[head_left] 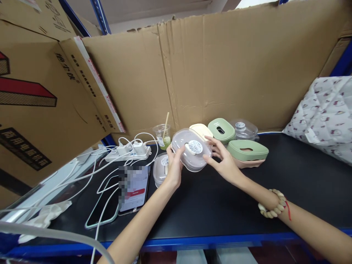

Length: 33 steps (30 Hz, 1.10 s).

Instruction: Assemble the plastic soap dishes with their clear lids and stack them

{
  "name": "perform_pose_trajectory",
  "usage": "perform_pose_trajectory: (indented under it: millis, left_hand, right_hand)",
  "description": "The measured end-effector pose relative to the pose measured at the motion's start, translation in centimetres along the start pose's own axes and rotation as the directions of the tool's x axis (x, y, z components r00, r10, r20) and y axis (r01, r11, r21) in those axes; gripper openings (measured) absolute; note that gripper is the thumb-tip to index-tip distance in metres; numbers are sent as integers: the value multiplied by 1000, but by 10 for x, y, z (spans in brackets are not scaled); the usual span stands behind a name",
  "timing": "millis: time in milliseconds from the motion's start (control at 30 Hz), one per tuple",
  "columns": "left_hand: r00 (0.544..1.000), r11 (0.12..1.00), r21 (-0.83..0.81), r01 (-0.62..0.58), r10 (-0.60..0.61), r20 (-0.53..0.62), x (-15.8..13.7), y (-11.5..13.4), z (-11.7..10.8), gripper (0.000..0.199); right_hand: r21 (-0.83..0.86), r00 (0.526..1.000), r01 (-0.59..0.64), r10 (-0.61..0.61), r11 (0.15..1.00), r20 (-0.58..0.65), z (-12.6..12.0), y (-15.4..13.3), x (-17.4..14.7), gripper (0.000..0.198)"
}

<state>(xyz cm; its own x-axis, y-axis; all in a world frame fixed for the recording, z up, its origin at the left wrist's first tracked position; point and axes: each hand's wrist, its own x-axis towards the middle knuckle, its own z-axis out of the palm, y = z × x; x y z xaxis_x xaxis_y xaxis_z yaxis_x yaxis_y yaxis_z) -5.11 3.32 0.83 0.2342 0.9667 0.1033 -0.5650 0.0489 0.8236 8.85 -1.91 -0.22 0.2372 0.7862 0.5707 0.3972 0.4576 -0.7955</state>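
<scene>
1. Hands are seen raised over a black counter (pixel 209 209), with a clear, rounded plastic container (pixel 191 149) held between them, tilted towards the camera; a round patterned knob is set in the middle of its lid.
2. The left hand (pixel 173 170) is clenched on the container's left edge, thumb laid on the lid beside the knob.
3. The right hand (pixel 223 161) is pressed against the container's right side, fingers spread; a beige beaded bracelet (pixel 272 209) is worn on that wrist.
4. A second clear lidded container (pixel 160 172) is seen on the counter just below the left hand.
5. Behind the held container, a cream oval lid (pixel 201 129), a sage-green oval lid with a slot (pixel 221 130) and another clear lidded container (pixel 243 129) are lined up; a green-and-pink oval box (pixel 247 152) is placed near the right hand.
6. To the left, a smartphone with a lit screen (pixel 134 187), a white power strip with chargers and cables (pixel 128 151) and a clear plastic cup holding a wooden stick (pixel 162 135) are shown.
7. Brown cardboard sheets (pixel 220 69) are stood behind the counter; patterned white fabric (pixel 326 113) is piled at the right.
</scene>
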Motion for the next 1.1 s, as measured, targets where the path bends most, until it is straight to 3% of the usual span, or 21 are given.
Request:
perform_pose_trajectory:
  millis: [133, 233, 533, 733, 833, 900, 1000, 1100]
  left_hand:
    - [999, 1000, -4, -4, 4, 49, 1, -1, -1, 44]
    - [998, 999, 7, 34, -34, 46, 3, 0, -1, 47]
    - [996, 999, 34, -22, 19, 93, 6, 3, -3, 51]
    - [978, 969, 215, -119, 77, 195, 5, 11, -3, 34]
    - [972, 857, 464, -224, 160, 173, 9, 17, -9, 28]
    - [966, 759, 600, -251, 236, 106, 15, 19, -15, 31]
    - [959, 599, 775, -201, 283, 30, 22, 20, -24, 33]
    - [975, 388, 918, -83, 222, -6, 23, 17, -26, 25]
  right_hand:
    - [173, 954, -290, 270, 941, 134, 3, -6, 2, 78]
    - [215, 902, -417, 373, 883, 219, 3, -12, 3, 84]
    - [274, 913, -395, 342, 877, 222, 1, -7, 2, 89]
    - [279, 859, -501, 431, 819, 278, 5, -8, -1, 82]
    - [275, 828, -553, 485, 786, 281, 8, -11, -2, 66]
    - [254, 782, -621, 563, 741, 268, 9, -12, -2, 50]
    - [184, 678, -731, 672, 657, 297, 9, -12, -3, 39]
    - [110, 608, -785, 725, 610, 324, 9, -11, -4, 45]
